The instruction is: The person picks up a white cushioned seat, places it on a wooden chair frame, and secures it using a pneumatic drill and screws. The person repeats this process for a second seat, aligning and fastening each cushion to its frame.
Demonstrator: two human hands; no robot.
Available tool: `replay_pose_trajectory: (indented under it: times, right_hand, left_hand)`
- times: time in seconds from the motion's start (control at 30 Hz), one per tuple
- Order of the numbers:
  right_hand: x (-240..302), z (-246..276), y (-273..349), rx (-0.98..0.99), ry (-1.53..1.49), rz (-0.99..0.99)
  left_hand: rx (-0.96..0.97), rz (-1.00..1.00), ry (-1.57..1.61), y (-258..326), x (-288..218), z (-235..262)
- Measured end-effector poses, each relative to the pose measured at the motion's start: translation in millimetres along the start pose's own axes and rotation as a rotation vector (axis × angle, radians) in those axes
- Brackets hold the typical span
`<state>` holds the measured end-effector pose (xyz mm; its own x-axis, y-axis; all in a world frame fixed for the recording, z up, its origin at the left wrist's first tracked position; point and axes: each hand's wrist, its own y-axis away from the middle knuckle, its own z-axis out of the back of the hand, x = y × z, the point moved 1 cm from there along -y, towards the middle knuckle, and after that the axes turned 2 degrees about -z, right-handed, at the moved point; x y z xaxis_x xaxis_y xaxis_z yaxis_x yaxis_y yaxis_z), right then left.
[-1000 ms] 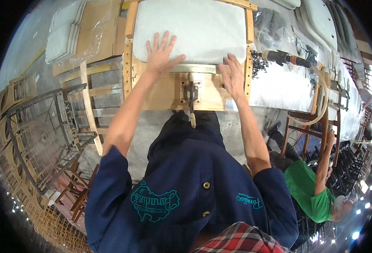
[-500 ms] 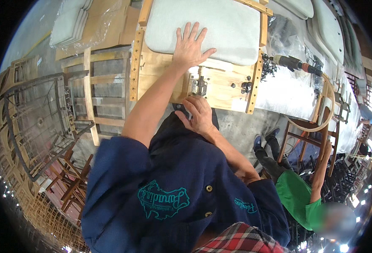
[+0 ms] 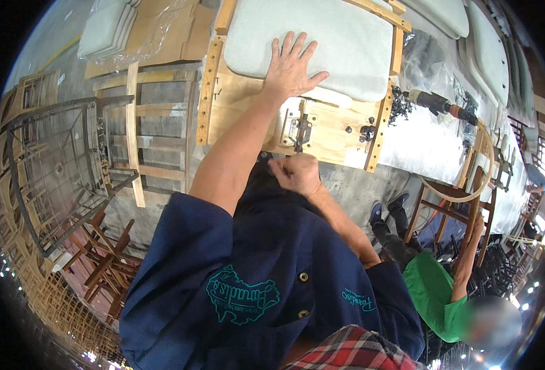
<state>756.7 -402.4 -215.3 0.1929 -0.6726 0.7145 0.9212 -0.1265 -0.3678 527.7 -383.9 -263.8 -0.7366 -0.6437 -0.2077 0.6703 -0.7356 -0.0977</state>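
Largest in view: person in navy work shirt [image 3: 272, 246], standing at the near edge of the bench setup. Co-worker in green shirt [image 3: 430, 296] off to the right, arm out to a dark wooden chair frame [image 3: 448, 200].

Left side: black metal rack frame [image 3: 56, 172], then a slatted wood pallet [image 3: 159, 111] between rack and jig.

Center: plywood jig [image 3: 238, 114], drilled side rails [image 3: 209, 92] left and right. Light-grey upholstered panel [image 3: 328, 55], rounded corners, lies on the jig between the rails; far edge runs out of frame. More panels stacked upper left [image 3: 104, 34] by cardboard [image 3: 161, 37], others upper right [image 3: 488, 55].

Right of jig: inline power driver [image 3: 432, 102] with tan hose [image 3: 490, 154] looping down near the chair frame; clear plastic wrap [image 3: 417, 52] just beyond it.

Left hand [image 3: 292, 69]: open, palm down, fingers spread, flat on the panel near its close edge. Right hand [image 3: 298, 174]: curled closed around the near end of the toggle clamp [image 3: 300, 131] lever; handle itself hidden by the fingers. Clamp sits on the jig's near side, lever pointing at the person.

Pale strip [image 3: 329, 97] between clamp and panel edge. Smallest: pile of dark screws or similar hardware [image 3: 402, 106] beside the right rail; too small to tell which.
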Motion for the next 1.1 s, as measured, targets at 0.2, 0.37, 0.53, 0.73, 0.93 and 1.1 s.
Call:
replay_pose_trajectory:
  times: [0.2,0.37,0.53,0.73,0.93,1.1]
  right_hand:
    - [-1,-11,3,-0.147,-0.015,-0.212]
    - [1,-7,-1,-0.137,-0.009,-0.244]
    - [4,-10,-5,-0.151,-0.037,-0.222]
    - [0,-11,6,-0.139,-0.032,-0.157]
    - [5,-3,-5,-0.143,-0.054,-0.111]
    - [-32,-2,-20,-0.364,0.164,-0.027]
  left_hand:
    - [-0.196,-0.079,0.089,11,0,-2]
    - [-0.32,0.03,0.55,75,-11,18]
    - [0.055,0.528,1.012,112,-23,1]
    - [0.337,0.631,0.802,93,-27,-6]
    - [0.338,0.598,0.726,88,-23,-3]
    - [0.334,0.502,0.827,82,-15,-5]
